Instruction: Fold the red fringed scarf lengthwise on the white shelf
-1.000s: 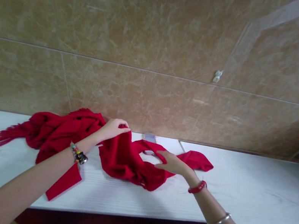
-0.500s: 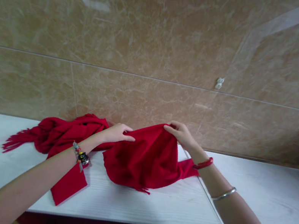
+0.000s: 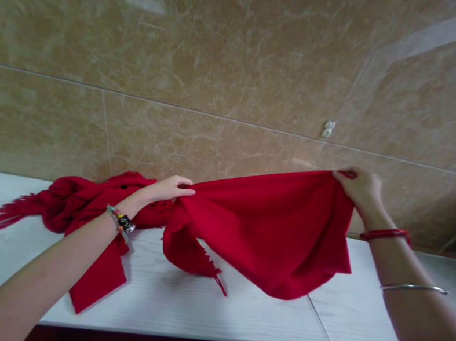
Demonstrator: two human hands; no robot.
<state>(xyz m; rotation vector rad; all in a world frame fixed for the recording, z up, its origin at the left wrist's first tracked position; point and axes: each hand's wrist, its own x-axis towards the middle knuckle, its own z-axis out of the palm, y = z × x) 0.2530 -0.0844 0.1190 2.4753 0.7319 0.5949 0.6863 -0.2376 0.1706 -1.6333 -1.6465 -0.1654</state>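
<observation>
A long red scarf (image 3: 270, 231) with fringed ends lies partly bunched on a white table (image 3: 195, 306). My left hand (image 3: 169, 188) pinches the scarf's upper edge near the middle, close above the table. Up at the right, my right hand (image 3: 359, 188) grips another point of that edge and holds it in the air. Between the two hands the cloth hangs stretched like a sheet, its lower edge touching the table. The remaining scarf is heaped at the left (image 3: 81, 203), with a fringe (image 3: 9, 211) pointing left and a flat end (image 3: 100, 280) lying toward the front edge.
A tan marble wall (image 3: 229, 65) rises right behind the table, with a small white fitting (image 3: 327, 129) on it. A second white table (image 3: 363, 329) adjoins at the right, with a narrow seam between. Dark floor and table legs show below the front edge.
My right hand has lifted its part of the scarf off the table and drawn it up and to the right, spreading the cloth. My left hand has kept its hold in place.
</observation>
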